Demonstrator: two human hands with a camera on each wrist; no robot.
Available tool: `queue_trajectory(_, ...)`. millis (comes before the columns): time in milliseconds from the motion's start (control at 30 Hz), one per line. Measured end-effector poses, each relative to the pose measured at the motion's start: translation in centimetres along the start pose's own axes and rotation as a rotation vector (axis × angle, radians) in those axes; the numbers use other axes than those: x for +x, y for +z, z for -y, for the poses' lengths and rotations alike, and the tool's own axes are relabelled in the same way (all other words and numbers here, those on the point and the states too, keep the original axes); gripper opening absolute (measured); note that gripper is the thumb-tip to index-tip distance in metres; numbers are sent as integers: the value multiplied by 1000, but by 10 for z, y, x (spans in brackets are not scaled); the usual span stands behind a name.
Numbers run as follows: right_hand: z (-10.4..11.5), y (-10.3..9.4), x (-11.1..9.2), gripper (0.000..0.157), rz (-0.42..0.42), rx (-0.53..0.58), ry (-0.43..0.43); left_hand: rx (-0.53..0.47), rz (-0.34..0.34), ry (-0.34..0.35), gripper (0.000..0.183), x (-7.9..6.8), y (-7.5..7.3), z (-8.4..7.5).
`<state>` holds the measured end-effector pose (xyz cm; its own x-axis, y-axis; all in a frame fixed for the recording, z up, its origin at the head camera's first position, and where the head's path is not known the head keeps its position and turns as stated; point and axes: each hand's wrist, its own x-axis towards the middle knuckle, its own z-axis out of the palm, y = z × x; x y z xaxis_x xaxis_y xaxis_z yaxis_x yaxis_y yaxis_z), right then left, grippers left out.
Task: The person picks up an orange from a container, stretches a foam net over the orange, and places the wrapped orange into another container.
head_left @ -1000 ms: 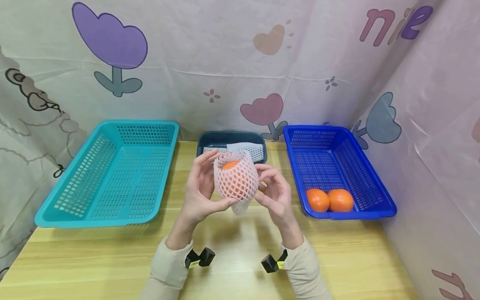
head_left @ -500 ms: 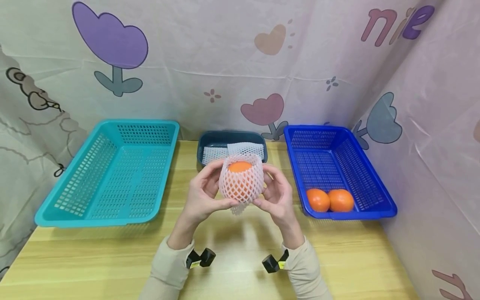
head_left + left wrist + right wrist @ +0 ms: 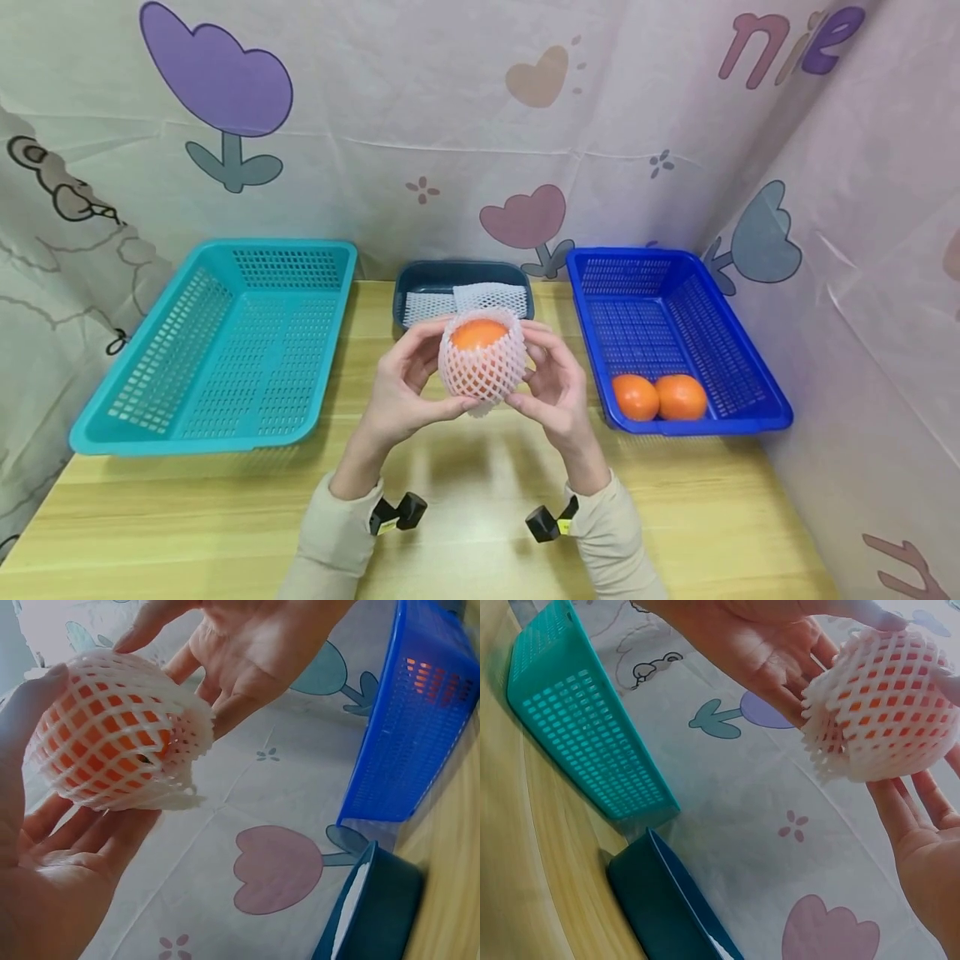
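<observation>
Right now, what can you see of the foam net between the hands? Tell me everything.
The foam net is pinkish white, an open diamond mesh that looks soft. It wraps an orange fruit, whose top shows in the wide upper opening; a ragged end sticks out below. The left hand and right hand hold it up above the table, one on either side.

Prob. work booth, w/ flower-print cloth point(image 3: 420, 92) around wood-look tbl point(image 3: 472, 554).
</observation>
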<state>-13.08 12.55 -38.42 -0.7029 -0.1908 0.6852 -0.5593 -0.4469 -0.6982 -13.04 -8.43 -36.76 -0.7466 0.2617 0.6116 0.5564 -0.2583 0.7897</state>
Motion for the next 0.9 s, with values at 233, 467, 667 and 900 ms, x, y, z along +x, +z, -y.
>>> queue_trajectory(233,1,1,0,57,-15,-45,5,53,16,-19,91,-2,2,-2)
queue_trajectory(467,-5,0,-2,44,-83,-120,-13,11,-18,6,91,-1,5,1)
queue_trajectory(667,-5,2,-3,40,-126,-82,-18,-89,-51,-6,82,0,9,3)
queue_trajectory(900,1,2,-1,44,-100,-26,17,-122,-65,-3,86,1,10,5)
